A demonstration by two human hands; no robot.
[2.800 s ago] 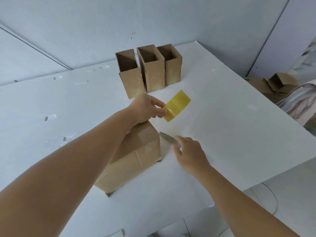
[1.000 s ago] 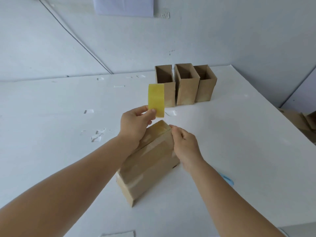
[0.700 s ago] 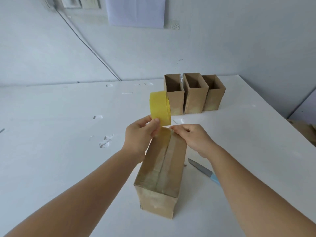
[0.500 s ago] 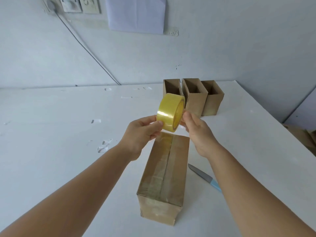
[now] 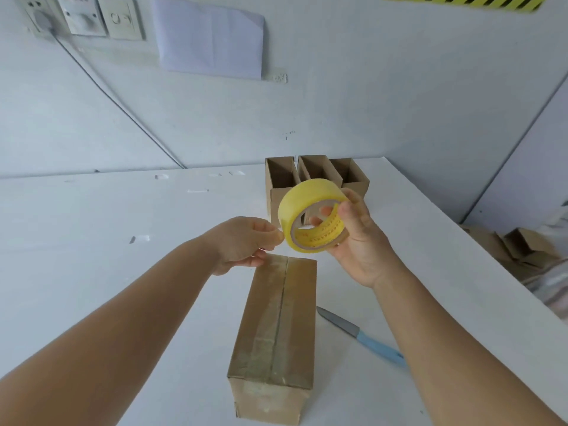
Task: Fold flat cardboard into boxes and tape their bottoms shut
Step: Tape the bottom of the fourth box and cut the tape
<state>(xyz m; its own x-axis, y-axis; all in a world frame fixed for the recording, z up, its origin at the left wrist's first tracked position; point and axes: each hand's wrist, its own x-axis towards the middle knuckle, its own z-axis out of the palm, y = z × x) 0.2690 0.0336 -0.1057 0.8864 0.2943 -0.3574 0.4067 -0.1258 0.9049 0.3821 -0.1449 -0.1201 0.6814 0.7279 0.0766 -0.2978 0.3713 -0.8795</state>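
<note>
Looking down from the head camera, the view takes in a white table set against a pale wall. A cardboard box lies on the table in the lower centre, its long face up, with clear tape running along the centre seam and over the near end. The near end faces the camera.

The right hand holds a yellow tape roll in the air above the far end of the box — fingers reach through the core, thumb on the outer rim, so the grip is closed around the roll. The left hand sits just left of the roll, its fingertips pinched together at the roll's edge; whether they hold the loose tape end cannot be told from this view. The lower edge of that hand hangs close over the box's far corner; contact is not clear.

Three open-topped boxes stand upright in a row at the far edge of the table, side by side, partly hidden by the roll.

A knife with a blue handle lies flat on the table just right of the taped box, blade pointing away from the camera — its handle end passes under the right forearm.

On the wall: sockets and a switch at upper left, a cable running down to the table, and a sheet of paper. More cardboard lies off the table at right.
</note>
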